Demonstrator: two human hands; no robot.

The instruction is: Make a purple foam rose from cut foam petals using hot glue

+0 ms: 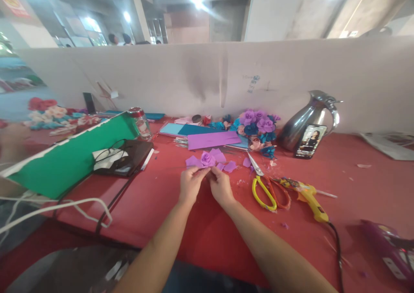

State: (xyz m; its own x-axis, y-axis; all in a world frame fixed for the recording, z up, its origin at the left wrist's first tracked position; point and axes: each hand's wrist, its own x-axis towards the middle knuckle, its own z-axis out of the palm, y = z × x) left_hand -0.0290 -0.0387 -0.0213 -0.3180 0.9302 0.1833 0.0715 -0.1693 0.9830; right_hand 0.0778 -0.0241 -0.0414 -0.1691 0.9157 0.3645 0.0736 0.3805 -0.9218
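Note:
A purple paper flower (207, 159) is pinched between my two hands at the middle of the table. My left hand (190, 183) closes its thumb and fingers at the flower's base. Close beside it, my right hand (221, 184) also pinches the base, the fingertips of both hands almost touching. Loose purple paper petals (230, 166) lie around the flower. Behind them rests a flat purple paper strip (213, 140). To the right of my right hand are scissors (265, 189) with yellow and red handles, their blades apart.
A yellow glue gun (310, 200) with a black cord lies at right. A metal jug (305, 116) and a propped phone (309, 141) stand behind it. Finished paper flowers (258, 127) are piled at the back. A green panel (74, 159), dark wallet (129, 157) and glass jar (141, 125) occupy the left.

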